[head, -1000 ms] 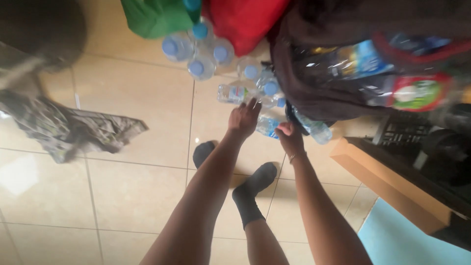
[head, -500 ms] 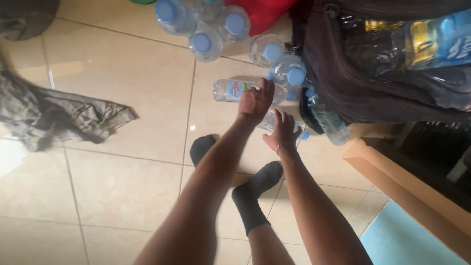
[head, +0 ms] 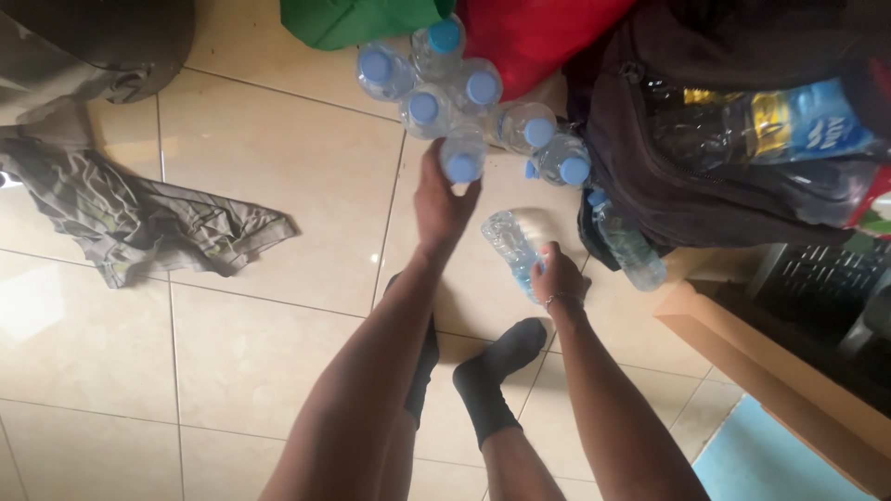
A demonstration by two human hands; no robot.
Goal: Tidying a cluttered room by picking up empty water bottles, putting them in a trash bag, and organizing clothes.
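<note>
Feet: two dark socks (head: 492,376) on the tiled floor (head: 278,186), nearest the camera, between the two forearms.
Right hand (head: 557,276): closed around a clear plastic bottle (head: 512,246) that lies on its side on the floor; fingers wrap the bottle's lower end.
Left hand (head: 444,204): curled about the body of an upright bottle (head: 463,156) with a blue cap, thumb on one side and fingers on the other.
Bottle cluster (head: 436,79): upright clear bottles with blue caps, packed close together just beyond the left hand; the held upright bottle stands at the near edge of this group.
Further bottles: two blue-capped bottles (head: 552,144) to the right of the cluster, beside the dark bag; one more bottle (head: 631,246) lying tilted against the bag's lower edge.
Dark bag (head: 687,158): open, at right, holding crumpled plastic packaging.
Grey cloth (head: 139,218): crumpled on the floor, well apart to the left.
Red bag (head: 538,32) and green bag (head: 357,19): at the far edge, behind the cluster.
Wooden edge (head: 770,371): lower right, beside a pale blue mat (head: 780,464).
</note>
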